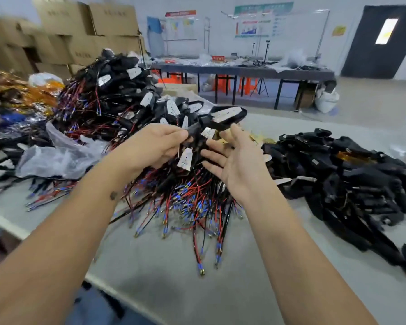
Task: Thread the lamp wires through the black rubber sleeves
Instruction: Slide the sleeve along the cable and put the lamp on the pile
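Currently lamp [223, 117] pinched at sleeve [192, 131] by left hand [150, 146]; right hand [234, 165] released, spread, at 3 o'clock of it.

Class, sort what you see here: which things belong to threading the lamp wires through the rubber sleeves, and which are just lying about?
Belongs to the job:
- lamp unit with black sleeve, pinched by the left hand
- open right hand beside it
- heap of wired lamps
- pile of black parts

Lying about:
- cardboard boxes
- plastic bag
- far table
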`<move>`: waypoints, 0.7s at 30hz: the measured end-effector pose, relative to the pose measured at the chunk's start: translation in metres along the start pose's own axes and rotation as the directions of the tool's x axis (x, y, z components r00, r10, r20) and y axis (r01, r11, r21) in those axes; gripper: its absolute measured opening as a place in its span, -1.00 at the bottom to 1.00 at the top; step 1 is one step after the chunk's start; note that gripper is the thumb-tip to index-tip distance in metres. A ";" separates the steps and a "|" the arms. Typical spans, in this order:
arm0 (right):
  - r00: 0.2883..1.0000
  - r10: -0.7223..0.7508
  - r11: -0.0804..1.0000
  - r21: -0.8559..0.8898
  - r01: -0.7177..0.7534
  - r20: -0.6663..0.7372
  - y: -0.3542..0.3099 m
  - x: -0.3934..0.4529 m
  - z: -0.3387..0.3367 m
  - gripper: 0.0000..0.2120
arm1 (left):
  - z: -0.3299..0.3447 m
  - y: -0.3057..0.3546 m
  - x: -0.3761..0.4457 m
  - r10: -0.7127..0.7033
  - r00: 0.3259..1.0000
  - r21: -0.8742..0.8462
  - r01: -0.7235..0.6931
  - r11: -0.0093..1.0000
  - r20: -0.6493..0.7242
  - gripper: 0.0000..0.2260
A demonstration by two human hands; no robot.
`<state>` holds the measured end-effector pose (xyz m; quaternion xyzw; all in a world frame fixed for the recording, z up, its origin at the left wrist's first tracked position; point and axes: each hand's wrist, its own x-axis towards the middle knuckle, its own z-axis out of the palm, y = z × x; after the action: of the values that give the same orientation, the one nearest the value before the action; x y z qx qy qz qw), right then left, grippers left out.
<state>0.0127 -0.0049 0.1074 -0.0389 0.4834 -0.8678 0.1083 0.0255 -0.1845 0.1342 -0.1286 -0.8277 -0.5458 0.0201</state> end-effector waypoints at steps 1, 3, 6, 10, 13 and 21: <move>1.000 0.014 1.000 0.017 -0.014 0.010 0.002 0.003 -0.002 -0.67 | -0.012 0.000 0.006 0.008 0.998 0.005 -0.007 1.000 -0.064 -0.54; 0.999 0.037 0.999 0.031 -0.038 0.015 0.005 0.007 -0.012 -0.64 | -0.036 0.002 0.025 0.027 0.977 0.017 -0.024 1.000 -0.212 -0.56; 0.998 0.054 0.998 0.010 -0.054 -0.019 0.007 0.011 -0.039 -0.66 | -0.058 0.003 0.061 0.049 0.927 0.051 -0.032 0.998 -0.371 -0.70; 0.992 0.096 0.994 0.054 -0.092 -0.082 0.006 0.009 -0.077 -0.68 | -0.046 -0.028 0.108 0.006 0.890 0.254 0.124 0.959 -0.456 -0.77; 0.986 0.112 0.991 0.081 -0.103 -0.123 0.005 0.003 -0.100 -0.68 | -0.024 -0.064 0.124 -0.145 0.828 0.169 0.277 0.946 -0.542 -0.74; 0.970 0.143 0.989 -0.018 -0.149 -0.197 0.019 -0.014 -0.123 -0.75 | 0.028 -0.058 0.107 0.139 0.552 0.327 0.258 0.909 -0.822 -0.44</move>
<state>0.0078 0.0908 0.0271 0.0803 0.5071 -0.8492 0.1233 -0.0883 -0.1607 0.0892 0.1805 -0.8177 -0.3544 0.4161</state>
